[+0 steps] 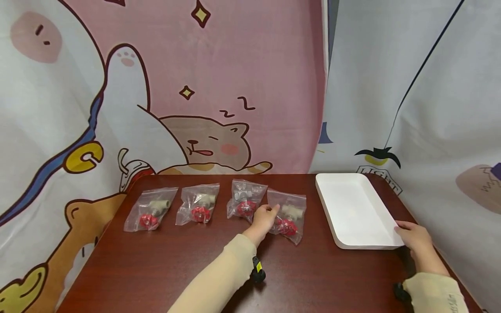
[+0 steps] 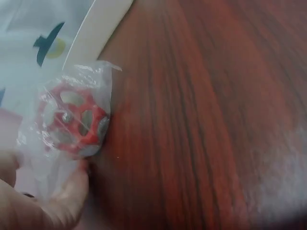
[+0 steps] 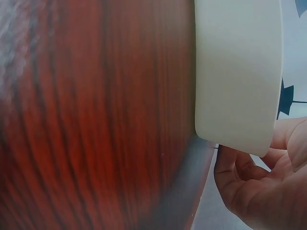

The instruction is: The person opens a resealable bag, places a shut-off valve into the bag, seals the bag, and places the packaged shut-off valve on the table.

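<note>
My left hand (image 1: pixel 263 221) pinches the left edge of a clear plastic bag holding a valve (image 1: pixel 287 227), the rightmost of the bagged valves. Its red handwheel (image 2: pixel 72 117) shows through the film in the left wrist view, just beyond the thumb and fingers. On the right, my right hand (image 1: pixel 416 238) grips a shallow white tray (image 1: pixel 375 246) by its near right corner. In the right wrist view the thumb lies over the tray's rim and the other fingers (image 3: pixel 228 175) curl beneath it. Inside, the tray is bare white.
Three more bagged valves with red handwheels lie to the left: one next to my left hand (image 1: pixel 245 204), one further left (image 1: pixel 201 208), and one at the far left (image 1: pixel 150 213). The brown wooden table (image 1: pixel 176 265) ends at printed curtains (image 1: pixel 254 52) behind and on both sides.
</note>
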### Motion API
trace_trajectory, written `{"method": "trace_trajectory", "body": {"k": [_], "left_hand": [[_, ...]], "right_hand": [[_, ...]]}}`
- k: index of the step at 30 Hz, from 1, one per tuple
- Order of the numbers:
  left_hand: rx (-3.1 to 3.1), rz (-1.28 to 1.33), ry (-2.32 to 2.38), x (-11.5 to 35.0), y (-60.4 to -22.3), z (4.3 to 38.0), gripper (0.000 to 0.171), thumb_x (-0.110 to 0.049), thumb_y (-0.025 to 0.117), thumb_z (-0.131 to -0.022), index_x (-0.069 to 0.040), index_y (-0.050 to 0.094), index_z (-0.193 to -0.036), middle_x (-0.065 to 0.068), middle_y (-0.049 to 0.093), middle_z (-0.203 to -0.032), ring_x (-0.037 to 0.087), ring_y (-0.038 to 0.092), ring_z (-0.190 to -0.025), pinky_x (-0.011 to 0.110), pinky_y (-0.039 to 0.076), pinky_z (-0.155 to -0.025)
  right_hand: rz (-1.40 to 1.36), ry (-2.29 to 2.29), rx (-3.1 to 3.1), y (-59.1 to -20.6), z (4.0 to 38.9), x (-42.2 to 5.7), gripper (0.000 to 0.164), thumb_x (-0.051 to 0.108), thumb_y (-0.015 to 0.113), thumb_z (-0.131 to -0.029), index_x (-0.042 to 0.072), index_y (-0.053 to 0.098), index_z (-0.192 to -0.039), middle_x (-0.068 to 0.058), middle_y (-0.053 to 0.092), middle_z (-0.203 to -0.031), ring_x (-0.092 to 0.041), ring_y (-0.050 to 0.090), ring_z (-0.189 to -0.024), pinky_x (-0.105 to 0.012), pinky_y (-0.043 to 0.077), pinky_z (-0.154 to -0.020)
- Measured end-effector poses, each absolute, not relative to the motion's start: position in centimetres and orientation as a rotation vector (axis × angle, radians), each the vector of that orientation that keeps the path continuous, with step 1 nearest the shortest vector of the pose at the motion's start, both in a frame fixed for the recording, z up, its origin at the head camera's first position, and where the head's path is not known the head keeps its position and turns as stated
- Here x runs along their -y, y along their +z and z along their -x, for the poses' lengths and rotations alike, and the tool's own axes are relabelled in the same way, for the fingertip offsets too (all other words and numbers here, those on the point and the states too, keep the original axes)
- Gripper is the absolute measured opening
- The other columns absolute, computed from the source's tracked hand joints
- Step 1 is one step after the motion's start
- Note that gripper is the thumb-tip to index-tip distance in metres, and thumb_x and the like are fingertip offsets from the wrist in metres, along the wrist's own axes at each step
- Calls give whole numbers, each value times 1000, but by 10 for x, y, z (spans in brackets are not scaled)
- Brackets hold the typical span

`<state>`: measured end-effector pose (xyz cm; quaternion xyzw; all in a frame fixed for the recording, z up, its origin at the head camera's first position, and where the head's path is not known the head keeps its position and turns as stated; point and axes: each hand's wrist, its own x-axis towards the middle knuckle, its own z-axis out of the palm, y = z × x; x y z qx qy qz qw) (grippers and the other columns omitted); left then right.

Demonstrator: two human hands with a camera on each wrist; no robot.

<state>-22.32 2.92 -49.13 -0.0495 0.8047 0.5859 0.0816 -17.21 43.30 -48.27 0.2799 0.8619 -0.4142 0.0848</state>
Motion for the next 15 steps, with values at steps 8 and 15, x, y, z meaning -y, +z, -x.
{"method": "trace_trajectory", "body": {"k": [8, 15], "left_hand": [[-2762, -326, 1254, -20, -480, 208, 71, -39, 58, -93, -7, 27, -148, 21, 34, -148, 37, 34, -135, 52, 35, -105], [-3054, -1168, 472, -13, -478, 191, 62, -37, 70, -85, -24, 46, -140, 6, 33, -152, 27, 28, -141, 48, 37, -105]], "right_hand": [[-773, -1179, -2650, -482, 171, -432, 55, 23, 39, -98, -12, 28, -139, -43, 20, -140, -56, 29, -122, -68, 34, -94], [-784, -1108, -2706, -482, 172, -431, 52, 21, 39, -97, -12, 32, -137, -42, 24, -138, -55, 32, -121, -64, 38, -93]]}}
